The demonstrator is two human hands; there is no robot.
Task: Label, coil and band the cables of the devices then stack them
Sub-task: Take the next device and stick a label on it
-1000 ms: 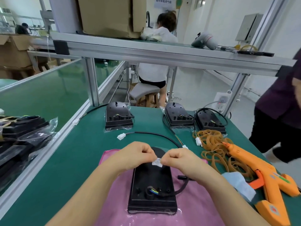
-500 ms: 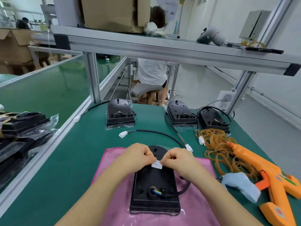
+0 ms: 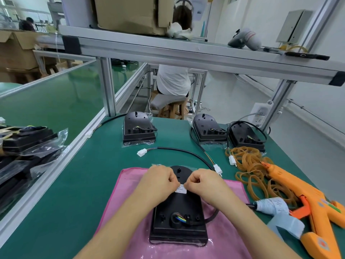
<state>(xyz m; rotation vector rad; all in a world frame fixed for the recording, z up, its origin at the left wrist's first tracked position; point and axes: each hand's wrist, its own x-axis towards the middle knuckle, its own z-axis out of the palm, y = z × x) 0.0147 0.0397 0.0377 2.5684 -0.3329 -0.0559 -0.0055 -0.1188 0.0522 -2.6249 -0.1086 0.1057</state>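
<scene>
Barely shifted vs prior frame: left hand (image 3: 158, 181) & right hand (image 3: 203, 182), both pinching white label (image 3: 180, 190) mid-frame, over black device (image 3: 177, 217) on pink cloth (image 3: 130, 193). Best laid square, pressed flat, no creases. Beyond, cable (image 3: 183, 150) uncoiled; rubber bands (image 3: 248, 165) at right.

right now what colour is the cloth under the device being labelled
Plain pink. The cloth shows best in the head view.
</scene>
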